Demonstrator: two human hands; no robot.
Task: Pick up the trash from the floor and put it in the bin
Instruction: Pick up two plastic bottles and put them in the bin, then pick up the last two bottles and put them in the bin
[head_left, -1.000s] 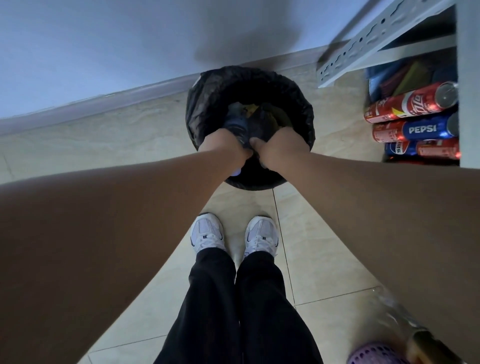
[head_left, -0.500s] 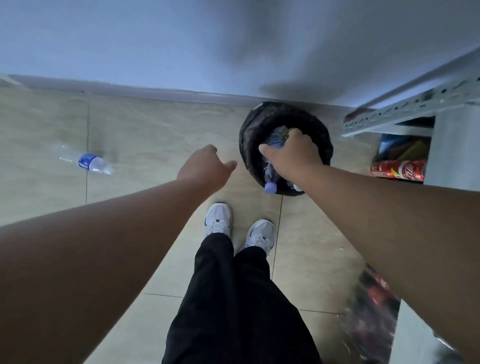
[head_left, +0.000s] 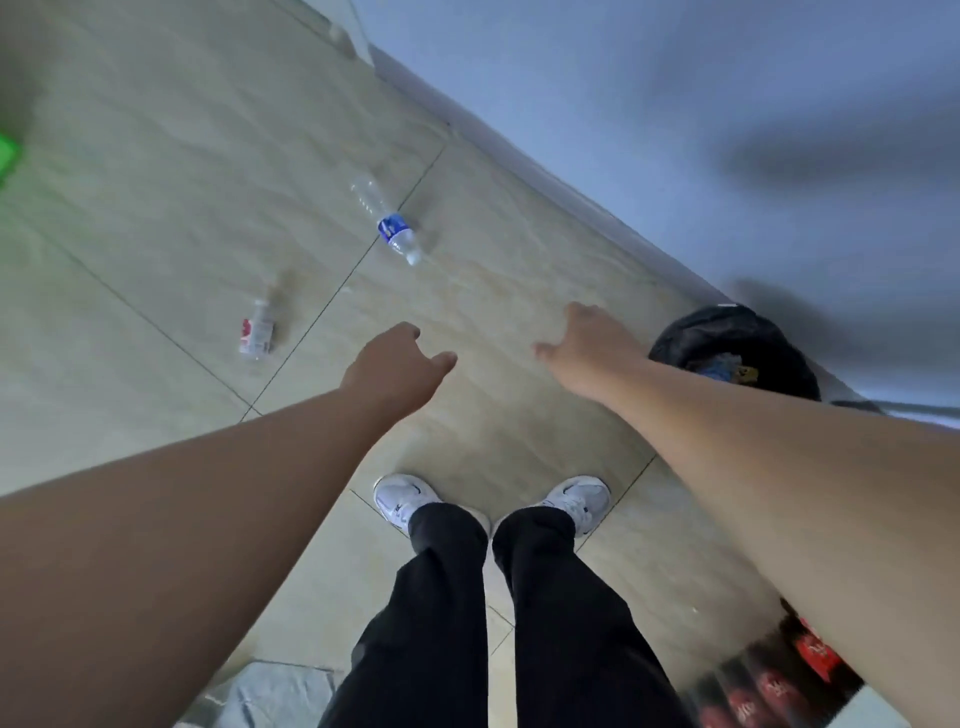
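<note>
A clear plastic bottle with a blue label (head_left: 390, 223) lies on the tiled floor ahead of me. A smaller bottle with a red and white label (head_left: 256, 329) lies further left. The bin (head_left: 779, 358), lined with a black bag, stands by the wall at the right, with trash showing inside. My left hand (head_left: 397, 366) hovers over the floor with fingers loosely curled and nothing in it. My right hand (head_left: 589, 345) is beside the bin's left, fingers apart and empty.
My white shoes (head_left: 402, 499) and black trousers fill the lower middle. A pack of red soda cans (head_left: 769, 686) sits at the bottom right. Something green (head_left: 8, 156) shows at the left edge. A grey cloth (head_left: 275, 693) lies at the bottom. The wall runs diagonally at the upper right.
Both hands have come out of the bin; the right hand has let go of the bottle it held over it. The view has swung left, and the bin now lies at the right.
</note>
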